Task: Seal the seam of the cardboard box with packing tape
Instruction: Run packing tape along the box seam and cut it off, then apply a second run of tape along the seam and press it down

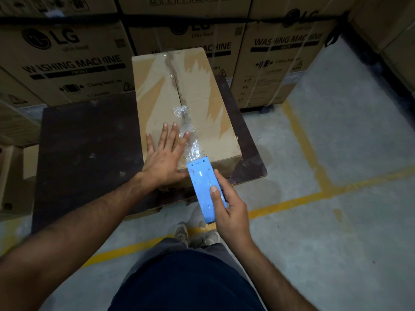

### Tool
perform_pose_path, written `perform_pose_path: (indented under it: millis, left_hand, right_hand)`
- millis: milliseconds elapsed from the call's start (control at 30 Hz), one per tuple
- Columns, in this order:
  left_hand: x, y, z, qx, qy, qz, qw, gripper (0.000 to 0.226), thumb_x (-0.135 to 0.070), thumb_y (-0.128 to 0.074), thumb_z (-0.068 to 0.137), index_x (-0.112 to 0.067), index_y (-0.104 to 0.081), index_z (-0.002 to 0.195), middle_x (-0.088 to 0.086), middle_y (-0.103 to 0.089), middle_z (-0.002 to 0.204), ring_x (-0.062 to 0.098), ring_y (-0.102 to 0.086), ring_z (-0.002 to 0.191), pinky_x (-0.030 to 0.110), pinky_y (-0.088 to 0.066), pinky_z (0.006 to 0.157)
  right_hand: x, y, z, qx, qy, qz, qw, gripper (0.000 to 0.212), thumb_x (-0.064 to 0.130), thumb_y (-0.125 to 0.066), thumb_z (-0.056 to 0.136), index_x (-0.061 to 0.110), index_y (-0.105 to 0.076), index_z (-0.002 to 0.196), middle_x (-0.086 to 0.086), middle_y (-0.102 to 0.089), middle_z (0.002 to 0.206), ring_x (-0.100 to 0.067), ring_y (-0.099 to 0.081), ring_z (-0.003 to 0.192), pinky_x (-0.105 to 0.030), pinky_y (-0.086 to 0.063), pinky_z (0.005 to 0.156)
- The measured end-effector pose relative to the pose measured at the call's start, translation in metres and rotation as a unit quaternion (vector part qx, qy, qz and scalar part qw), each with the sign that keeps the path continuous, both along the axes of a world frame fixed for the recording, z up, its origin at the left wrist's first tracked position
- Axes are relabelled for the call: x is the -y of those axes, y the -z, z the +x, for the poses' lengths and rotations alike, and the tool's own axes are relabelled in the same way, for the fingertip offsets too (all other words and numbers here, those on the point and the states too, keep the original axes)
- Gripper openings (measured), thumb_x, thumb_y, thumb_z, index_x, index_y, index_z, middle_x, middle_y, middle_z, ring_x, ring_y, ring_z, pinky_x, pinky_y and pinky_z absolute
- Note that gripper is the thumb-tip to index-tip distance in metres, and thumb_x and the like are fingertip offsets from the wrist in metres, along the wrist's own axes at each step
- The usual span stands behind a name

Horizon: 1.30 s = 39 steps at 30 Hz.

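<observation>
A tall brown cardboard box (208, 90) lies on a dark wooden table (87, 140), its centre seam (178, 90) running away from me. Torn patches mark the box top. Clear packing tape (193, 147) stretches, crinkled, from the seam's near part to a light blue tape dispenser (203, 187) at the box's near edge. My right hand (231, 209) grips the dispenser from the right side. My left hand (165, 156) lies flat with fingers spread on the box top, just left of the tape, its fingertips touching the tape's edge.
Large printed washing-machine cartons (67, 63) stand stacked behind and left of the table. Grey concrete floor with yellow lines (310, 149) lies to the right. My shoes (195, 236) are close to the table's near edge.
</observation>
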<state>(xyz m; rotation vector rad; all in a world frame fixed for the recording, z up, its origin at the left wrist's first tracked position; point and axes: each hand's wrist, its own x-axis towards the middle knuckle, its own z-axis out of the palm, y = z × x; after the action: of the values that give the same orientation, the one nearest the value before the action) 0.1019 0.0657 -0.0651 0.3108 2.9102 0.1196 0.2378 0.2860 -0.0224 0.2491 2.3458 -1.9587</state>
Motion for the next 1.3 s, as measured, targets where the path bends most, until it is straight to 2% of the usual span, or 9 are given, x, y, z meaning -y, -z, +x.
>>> perform_pose_path:
  millis: [300,433,533,700,833,933,1000,1100,1300]
  left_hand:
    - [0.005,-0.004,0.003,-0.001,-0.017,0.067,0.998,0.120,-0.089,-0.030,0.072,-0.034,0.014,0.168,0.009,0.031,0.176,0.031,0.035,0.159,0.066,0.012,0.128]
    - [0.014,-0.007,-0.006,-0.007,-0.058,0.198,0.979,0.099,-0.075,-0.041,0.082,-0.040,-0.004,0.167,0.012,0.019,0.178,0.034,0.027,0.162,0.060,0.009,0.131]
    - [0.022,-0.012,-0.022,-0.015,-0.029,0.287,0.957,0.081,-0.079,-0.047,0.090,-0.036,-0.036,0.159,0.020,-0.024,0.174,0.047,-0.011,0.164,0.066,-0.013,0.131]
    - [0.024,-0.068,-0.045,0.007,0.078,0.400,0.913,0.078,-0.040,-0.069,0.096,-0.025,-0.033,0.164,-0.044,-0.006,0.168,-0.006,-0.006,0.161,0.026,-0.007,0.134]
    - [0.038,-0.100,-0.062,0.001,0.090,0.407,0.909,0.072,-0.055,-0.068,0.087,-0.046,-0.040,0.153,-0.013,-0.002,0.178,0.011,-0.002,0.166,0.015,-0.007,0.129]
    - [0.054,-0.105,-0.079,0.023,0.047,0.483,0.874,0.111,-0.039,-0.083,0.076,-0.020,-0.023,0.167,-0.009,-0.048,0.160,-0.008,-0.039,0.146,0.031,-0.031,0.128]
    - [0.062,-0.102,-0.084,0.030,0.026,0.490,0.871,0.132,-0.027,-0.094,0.070,-0.011,-0.008,0.169,0.000,-0.046,0.157,-0.008,-0.045,0.141,0.032,-0.041,0.122]
    - [0.062,-0.098,-0.078,0.053,0.009,0.539,0.841,0.136,0.004,-0.094,0.070,-0.016,-0.003,0.170,0.002,-0.058,0.136,0.010,-0.062,0.123,0.036,-0.056,0.104]
    - [0.059,-0.073,-0.077,0.020,-0.056,0.614,0.787,0.135,-0.006,-0.094,0.068,-0.019,-0.006,0.170,0.036,-0.062,0.127,0.026,-0.067,0.112,0.046,-0.057,0.101]
  right_hand:
    - [0.011,-0.031,-0.039,-0.090,-0.064,0.081,0.991,0.042,0.052,-0.049,0.106,0.056,-0.045,0.148,0.054,-0.054,0.129,-0.001,-0.063,0.121,-0.050,-0.054,0.108]
    - [0.027,-0.040,-0.068,-0.156,-0.055,0.123,0.978,0.045,0.047,-0.049,0.108,0.039,-0.054,0.152,0.035,-0.065,0.128,-0.013,-0.067,0.118,-0.061,-0.049,0.109]
    - [0.040,-0.051,-0.086,-0.179,-0.073,0.162,0.968,0.045,0.044,-0.048,0.109,0.038,-0.053,0.153,0.014,-0.061,0.140,-0.013,-0.063,0.121,-0.070,-0.033,0.119]
    - [0.056,-0.071,-0.118,-0.244,-0.127,0.206,0.939,0.047,0.047,-0.046,0.108,0.040,-0.050,0.155,0.009,-0.076,0.118,-0.017,-0.067,0.114,-0.073,-0.022,0.122]
    - [0.056,-0.083,-0.148,-0.290,-0.183,0.200,0.918,0.047,0.041,-0.048,0.109,0.030,-0.053,0.155,0.004,-0.076,0.124,-0.022,-0.069,0.113,-0.070,-0.035,0.116]
    - [0.059,-0.086,-0.173,-0.298,-0.218,0.195,0.909,0.047,0.038,-0.049,0.109,0.028,-0.054,0.155,0.006,-0.069,0.143,-0.017,-0.066,0.126,-0.066,-0.039,0.115]
    - [0.058,-0.085,-0.184,-0.297,-0.246,0.185,0.904,0.046,0.035,-0.047,0.111,0.026,-0.054,0.155,0.013,-0.062,0.151,-0.011,-0.063,0.134,-0.063,-0.041,0.114]
    - [0.054,-0.081,-0.193,-0.299,-0.260,0.172,0.902,0.043,0.023,-0.048,0.113,0.021,-0.053,0.156,0.009,-0.067,0.141,-0.010,-0.064,0.121,-0.055,-0.048,0.106]
    - [0.061,-0.074,-0.214,-0.333,-0.277,0.224,0.873,0.045,0.030,-0.045,0.113,0.023,-0.054,0.156,-0.005,-0.059,0.111,-0.020,-0.060,0.106,-0.046,-0.052,0.096]
